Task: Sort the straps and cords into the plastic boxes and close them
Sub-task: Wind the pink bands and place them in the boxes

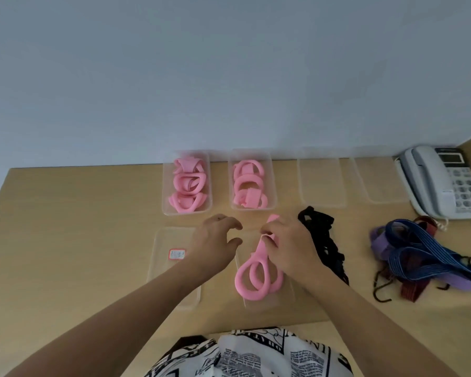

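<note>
Two hands over near clear box (267, 297). Right hand (288, 244) fingers pinch upper end of pink strap (256, 273); strap's long axis trails from fingers toward body, loops in box. Left hand (215, 240) fingers spread, empty, just beside strap.

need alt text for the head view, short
A person's right hand pinches a pink strap lying in a clear plastic box on a wooden table, the left hand hovering open beside it. Two boxes of pink straps sit behind; black cord and blue cords wait at right.
</note>
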`<state>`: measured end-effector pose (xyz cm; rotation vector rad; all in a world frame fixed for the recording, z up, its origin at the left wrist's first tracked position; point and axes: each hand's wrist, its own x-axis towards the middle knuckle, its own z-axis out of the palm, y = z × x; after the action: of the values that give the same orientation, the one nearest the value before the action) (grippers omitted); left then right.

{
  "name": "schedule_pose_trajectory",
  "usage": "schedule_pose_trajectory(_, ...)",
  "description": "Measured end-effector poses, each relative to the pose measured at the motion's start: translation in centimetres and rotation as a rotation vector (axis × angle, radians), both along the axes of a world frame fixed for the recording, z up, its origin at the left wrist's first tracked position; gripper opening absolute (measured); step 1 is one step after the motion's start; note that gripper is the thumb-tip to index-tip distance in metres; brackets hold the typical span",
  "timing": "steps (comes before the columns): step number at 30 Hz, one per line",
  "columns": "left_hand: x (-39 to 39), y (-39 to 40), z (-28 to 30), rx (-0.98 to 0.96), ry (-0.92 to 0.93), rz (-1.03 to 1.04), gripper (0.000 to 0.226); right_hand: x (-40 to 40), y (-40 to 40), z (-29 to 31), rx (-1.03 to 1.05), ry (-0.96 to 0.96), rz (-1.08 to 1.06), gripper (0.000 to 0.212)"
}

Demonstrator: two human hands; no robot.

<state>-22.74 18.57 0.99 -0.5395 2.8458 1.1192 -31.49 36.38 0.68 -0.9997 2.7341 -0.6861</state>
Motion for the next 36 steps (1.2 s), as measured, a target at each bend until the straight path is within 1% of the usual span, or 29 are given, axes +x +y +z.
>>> schedule_pose_trajectory(3,1.1,0.8,-1.0,0.0,-0.064,-0.047,0.027,2.4,1.5,-0.8,0.142,-0.181,0.162,0.017)
schedule_pose_trajectory(5,1.8,1.2,-1.4,0.002,-0.09,-0.07,0.027,3.9,2.0,-1.2,0.215,-0.313,0.217,0.019)
schedule_pose_trajectory(6,2.1,1.4,-1.5,0.008,-0.095,-0.076,0.027,4.5,2.2,-1.4,0.264,-0.331,0.246,0.022)
schedule_pose_trajectory(8,2.6,1.6,-1.5,0.017,-0.103,-0.085,0.027,5.5,2.4,-1.7,0.354,-0.27,0.295,0.029)
schedule_pose_trajectory(11,3.2,1.6,-1.1,0.026,-0.099,-0.089,0.028,6.5,2.6,-1.7,0.346,-0.131,0.302,0.021)
schedule_pose_trajectory(13,3.6,1.5,-0.6,0.043,-0.076,-0.083,0.028,7.1,2.7,-1.4,0.292,-0.105,0.263,0.014)
schedule_pose_trajectory(15,3.9,1.3,0.0,0.041,-0.059,-0.1,0.032,7.5,2.7,-0.5,0.179,-0.12,0.183,0.007)
schedule_pose_trajectory(17,4.3,1.2,0.9,0.03,-0.041,-0.163,0.043,7.8,2.5,0.7,0.054,-0.112,0.083,0.008)
schedule_pose_trajectory(19,4.6,1.2,2.1,0.035,-0.019,-0.251,0.058,7.7,2.3,2.3,-0.023,-0.042,-0.003,0.011)
schedule_pose_trajectory(21,4.7,1.3,3.9,0.055,0.032,-0.298,0.064,7.5,1.8,4.4,-0.122,0.015,-0.075,0.009)
schedule_pose_trajectory(22,4.7,1.3,5.0,0.065,0.075,-0.302,0.061,7.5,1.6,5.8,-0.189,0.036,-0.114,0.008)
schedule_pose_trajectory(24,4.7,1.3,7.4,0.104,0.187,-0.287,0.045,7.5,1.1,8.8,-0.311,0.094,-0.183,0.008)
schedule_pose_trajectory(26,4.8,1.3,10.1,0.2,0.305,-0.247,0.027,7.6,0.7,11.9,-0.379,0.163,-0.225,0.007)
schedule_pose_trajectory(28,5.2,1.2,12.9,0.319,0.395,-0.196,0.016,8.0,0.4,14.9,-0.434,0.222,-0.245,0.007)
schedule_pose_trajectory(30,5.6,1.2,15.7,0.399,0.464,-0.157,0.013,8.8,0.4,17.6,-0.502,0.265,-0.247,0.007)
schedule_pose_trajectory(33,6.4,1.5,19.5,0.439,0.52,-0.141,0.013,10.0,0.3,21.1,-0.557,0.301,-0.254,0.006)
schedule_pose_trajectory(36,7.3,2.0,22.7,0.471,0.559,-0.137,0.014,11.2,0.2,23.8,-0.671,0.215,-0.309,0.01)
